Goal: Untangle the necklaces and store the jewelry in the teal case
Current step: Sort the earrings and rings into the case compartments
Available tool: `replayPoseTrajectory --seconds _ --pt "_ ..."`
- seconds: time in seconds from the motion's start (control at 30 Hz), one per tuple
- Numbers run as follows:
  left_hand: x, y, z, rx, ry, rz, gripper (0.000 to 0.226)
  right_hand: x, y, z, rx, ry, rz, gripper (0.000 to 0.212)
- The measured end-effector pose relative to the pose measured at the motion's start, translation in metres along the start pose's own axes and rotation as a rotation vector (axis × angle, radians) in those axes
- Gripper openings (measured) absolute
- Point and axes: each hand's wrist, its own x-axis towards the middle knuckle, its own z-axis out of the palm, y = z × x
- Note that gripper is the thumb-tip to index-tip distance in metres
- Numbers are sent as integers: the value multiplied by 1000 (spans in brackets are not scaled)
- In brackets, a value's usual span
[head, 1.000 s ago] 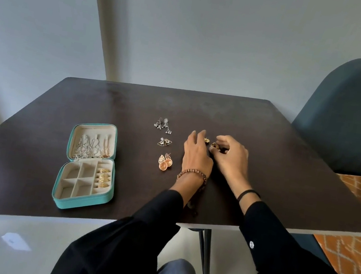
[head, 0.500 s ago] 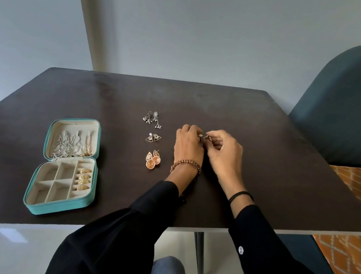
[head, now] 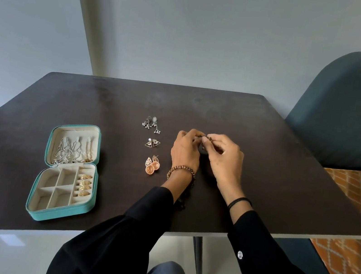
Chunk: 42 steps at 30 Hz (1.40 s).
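1. I am sitting at a dark brown table point(head: 61, 98) set against a plain pale wall. A grey-blue chair point(head: 352, 105) stands at the table's right side, with an orange patterned rug point(head: 345, 260) on the floor below it.
2. Both my arms, in black sleeves, reach over the near edge to the middle of the table.
3. The teal case point(head: 59, 214) lies open and flat on the left part of the table, well apart from my hands. Its raised lid half holds silver chains point(head: 69, 151). Its near half is split into compartments, and gold rings point(head: 84, 185) sit in a row in the right-hand column.
4. My left hand point(head: 185, 151) and right hand point(head: 226, 158) meet just above the table, fingers curled. Both pinch one small piece of jewelry point(head: 205, 138) between their fingertips. It is too small to tell what kind it is.
5. A brown beaded bracelet point(head: 181, 170) circles my left wrist and a thin black band point(head: 239, 201) circles my right.
6. Three pairs of earrings lie in a line on the table between the case and my left hand. The silver dangling earrings point(head: 151, 124) are farthest from me, the triangular earrings point(head: 152, 143) are in the middle, and the round gold earrings point(head: 152, 167) are nearest, just beside my left wrist.
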Motion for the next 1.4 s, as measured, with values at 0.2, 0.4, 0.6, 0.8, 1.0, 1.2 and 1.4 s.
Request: replayPoseTrajectory --seconds 0.2,0.4,0.6,0.8,1.0,1.2,1.4 --pt "-1 0 -1 -84 34 -28 20 -2 -4 -2 32 23 57 25" --pt "0 -3 0 -255 47 -51 13 0 -4 -3 142 104 119 24" --pt "-1 -3 -2 -252 6 -25 10 -1 -4 -5 204 112 135 20" --pt "-4 0 -6 -155 -55 9 13 -1 -6 -7 270 85 134 34" --pt "-3 0 -4 -134 -93 32 8 -1 -8 -7 318 72 157 51" --pt "-4 0 -4 -191 -119 7 15 0 -7 -7 280 36 158 49" --pt "-4 0 -5 -216 -159 -43 27 -1 -9 -6 226 8 133 50"
